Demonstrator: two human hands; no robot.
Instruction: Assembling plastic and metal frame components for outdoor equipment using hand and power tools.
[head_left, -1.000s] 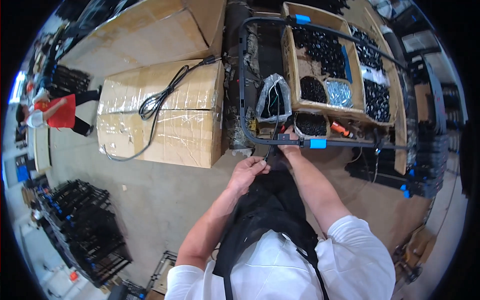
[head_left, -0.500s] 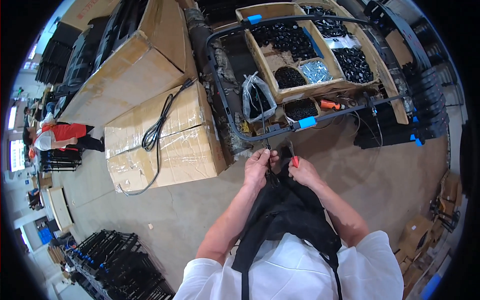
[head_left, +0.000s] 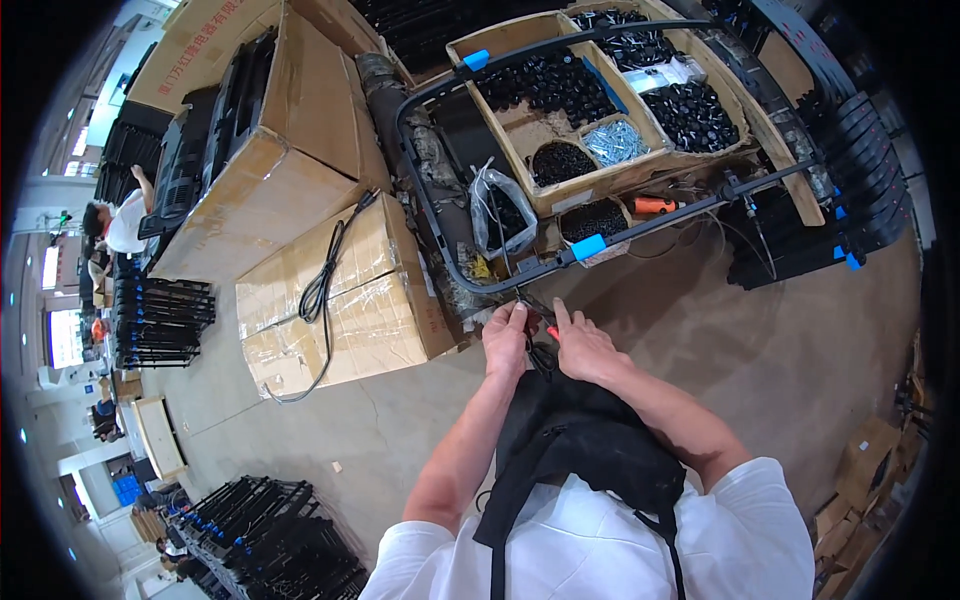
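- Your left hand [head_left: 505, 338]: grip clenched on the black cable [head_left: 541, 356], just below the near bar of the black frame [head_left: 528, 269].
- Your right hand [head_left: 588, 352]: grip grasping a red-handled tool [head_left: 553, 332], beside the cable.
- Plastic bag [head_left: 503, 215] beside the parts box [head_left: 612, 178].

Left of centre, a cord [head_left: 315, 295] lies on a carton [head_left: 392, 335], while at upper centre a frame [head_left: 545, 266] reaches across a divided tray [head_left: 605, 183], a bag [head_left: 505, 215] left of it.
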